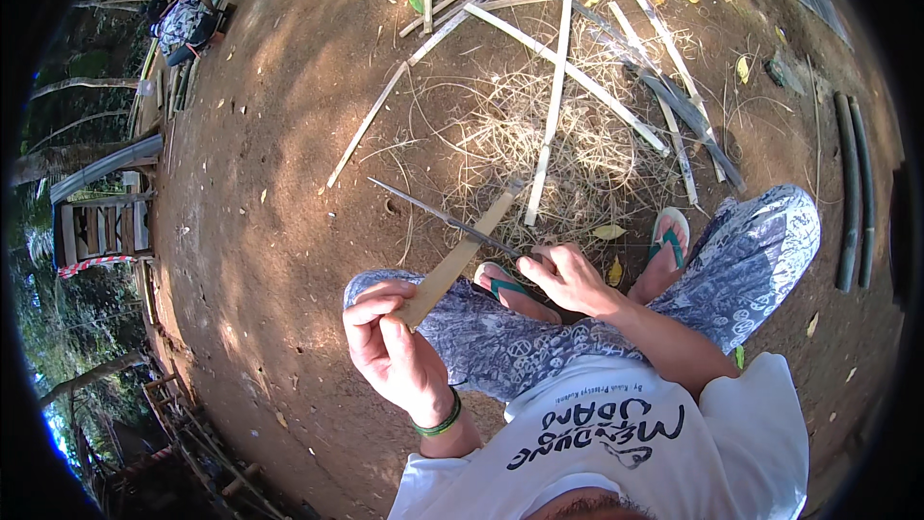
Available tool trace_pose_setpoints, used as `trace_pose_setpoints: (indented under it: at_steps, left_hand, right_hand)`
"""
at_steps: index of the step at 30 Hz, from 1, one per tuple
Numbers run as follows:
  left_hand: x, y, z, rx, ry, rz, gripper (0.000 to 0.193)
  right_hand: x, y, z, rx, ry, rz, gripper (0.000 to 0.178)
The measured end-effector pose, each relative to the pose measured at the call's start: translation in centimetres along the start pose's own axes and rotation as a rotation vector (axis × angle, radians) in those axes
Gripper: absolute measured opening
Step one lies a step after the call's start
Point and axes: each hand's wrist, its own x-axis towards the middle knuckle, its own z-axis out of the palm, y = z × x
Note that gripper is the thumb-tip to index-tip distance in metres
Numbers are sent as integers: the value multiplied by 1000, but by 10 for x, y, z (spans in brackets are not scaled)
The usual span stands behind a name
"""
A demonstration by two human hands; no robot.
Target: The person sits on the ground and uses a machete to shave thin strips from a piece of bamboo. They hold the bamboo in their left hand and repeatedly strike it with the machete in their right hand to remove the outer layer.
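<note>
My left hand (pixel 385 337) is closed round the near end of a flat bamboo strip (pixel 441 281), thumb on top. The strip slants up and away to the right, over my left knee. In my right hand (pixel 570 277) is the handle of a long, thin knife (pixel 433 212), gripped in closed fingers. Its dark blade points up and to the left and crosses the strip near the strip's far half. Most of the handle is hidden by my fingers. Blade and strip seem to touch where they cross.
Pale shavings (pixel 577 135) are heaped on the brown dirt before my sandalled feet. Several long split bamboo strips (pixel 553 116) lie across and round them. Two dark poles (pixel 849 193) lie at the right. At the far left, a person (pixel 188 24) is beside some bamboo.
</note>
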Motion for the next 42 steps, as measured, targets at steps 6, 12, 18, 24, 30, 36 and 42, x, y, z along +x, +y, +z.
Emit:
trace_pose_setpoints:
  at_steps: [6,12,18,24,30,36,42]
  left_hand:
    - [7,-1,5,38,13,31,19]
    - [16,18,22,-120,119,55,21]
    - [-5,13,38,-30,12,60,24]
    - [-25,18,55,-164,124,12,17]
    - [-30,17,60,-90,132,36,18]
    - [-32,19,62,-61,139,16,19]
    - [-33,22,65,-59,112,12,21]
  right_hand:
    - [-28,-26,-10,158,-20,224,54]
    - [-49,-77,-34,218,-26,177,53]
    - [-69,-125,-59,140,-123,-29,47]
    - [-87,-150,-64,265,-121,-4,51]
    - [-91,-151,-70,204,-123,-38,49]
    - [-91,-149,-67,150,-63,-107,48]
    - [-91,-145,-64,45,32,-204,52]
